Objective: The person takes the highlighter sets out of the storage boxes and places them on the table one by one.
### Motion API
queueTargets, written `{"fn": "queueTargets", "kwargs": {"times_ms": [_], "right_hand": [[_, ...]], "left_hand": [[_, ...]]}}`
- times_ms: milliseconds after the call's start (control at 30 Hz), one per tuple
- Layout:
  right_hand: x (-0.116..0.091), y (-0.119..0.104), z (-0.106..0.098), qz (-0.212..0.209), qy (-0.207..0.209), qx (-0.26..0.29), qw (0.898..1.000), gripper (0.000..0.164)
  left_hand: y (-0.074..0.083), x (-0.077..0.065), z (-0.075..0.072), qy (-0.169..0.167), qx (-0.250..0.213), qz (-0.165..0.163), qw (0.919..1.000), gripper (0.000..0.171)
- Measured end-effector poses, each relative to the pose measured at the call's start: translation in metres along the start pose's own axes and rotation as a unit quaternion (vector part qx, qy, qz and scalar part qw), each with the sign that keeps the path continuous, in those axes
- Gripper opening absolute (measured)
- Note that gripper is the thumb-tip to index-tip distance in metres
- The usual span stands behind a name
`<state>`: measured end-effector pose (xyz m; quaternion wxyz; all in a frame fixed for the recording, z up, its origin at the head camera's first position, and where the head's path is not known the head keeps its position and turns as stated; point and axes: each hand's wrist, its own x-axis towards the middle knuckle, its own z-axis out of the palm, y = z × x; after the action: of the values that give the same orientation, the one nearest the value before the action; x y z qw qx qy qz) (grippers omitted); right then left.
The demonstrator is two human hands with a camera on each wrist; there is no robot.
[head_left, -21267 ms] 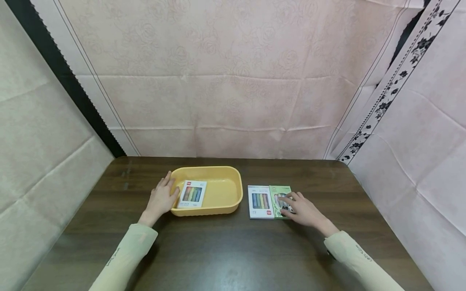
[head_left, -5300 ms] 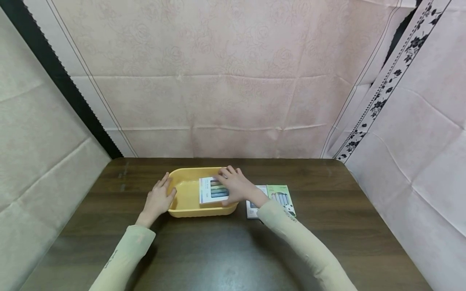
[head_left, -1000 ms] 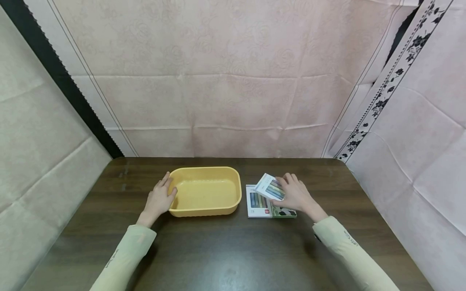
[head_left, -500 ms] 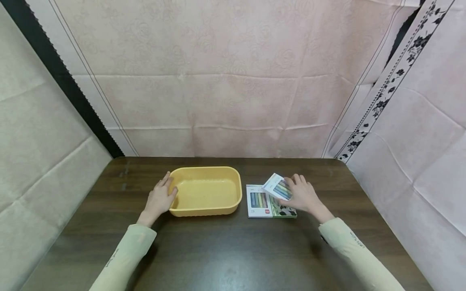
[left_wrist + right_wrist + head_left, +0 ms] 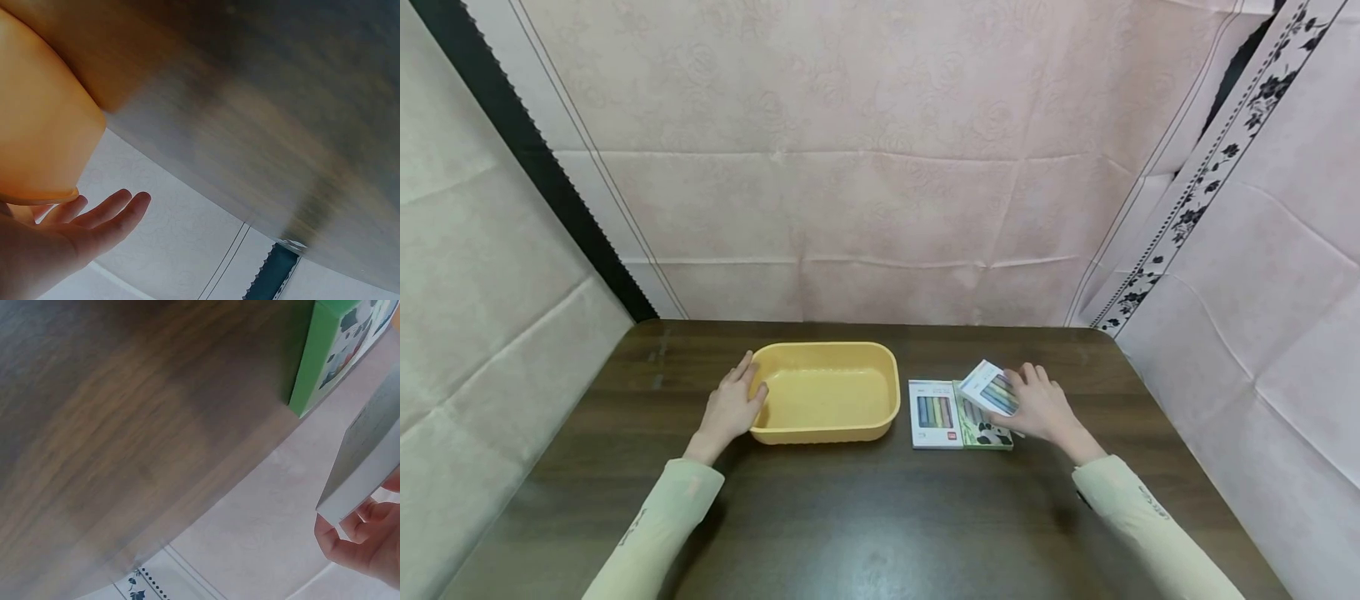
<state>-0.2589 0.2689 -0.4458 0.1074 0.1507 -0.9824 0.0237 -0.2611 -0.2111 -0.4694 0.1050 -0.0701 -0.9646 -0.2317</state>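
Note:
My right hand point(image 5: 1043, 408) grips a white box point(image 5: 990, 388) with a window showing coloured sticks. It is tilted and overlaps the green box point(image 5: 983, 433) with a panda picture in the head view; the right wrist view shows fingers point(image 5: 344, 550) under its edge. A second white box point(image 5: 935, 410) with a similar window lies flat against the green box's left side. At the yellow basin point(image 5: 883, 429), my left hand point(image 5: 730, 408) rests on the left rim, thumb over the inside. The left wrist view shows extended fingers point(image 5: 122, 219) beside the basin's outer wall.
The brown wooden table point(image 5: 850, 517) reaches back to a pale cloth backdrop point(image 5: 880, 208). Cloth panels also stand on the left point(image 5: 490, 350) and right point(image 5: 1262, 333), close to the table's sides.
The white box that my right hand held at the basin 5.3 s ago is now over the green box. In the last second it has moved rightward. My left hand stays at the rim.

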Motion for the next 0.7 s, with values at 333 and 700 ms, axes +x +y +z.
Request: {"fn": "queueTargets", "kwargs": {"times_ms": [333, 700], "right_hand": [[-0.007, 0.010, 0.004, 0.017, -0.010, -0.007, 1.000, 0.083], [-0.015, 0.018, 0.004, 0.042, -0.018, -0.007, 0.999, 0.084]], "left_hand": [[-0.001, 0.001, 0.001, -0.005, 0.002, -0.001, 1.0000, 0.050], [-0.001, 0.001, 0.002, 0.002, 0.003, 0.003, 1.0000, 0.050]]}}
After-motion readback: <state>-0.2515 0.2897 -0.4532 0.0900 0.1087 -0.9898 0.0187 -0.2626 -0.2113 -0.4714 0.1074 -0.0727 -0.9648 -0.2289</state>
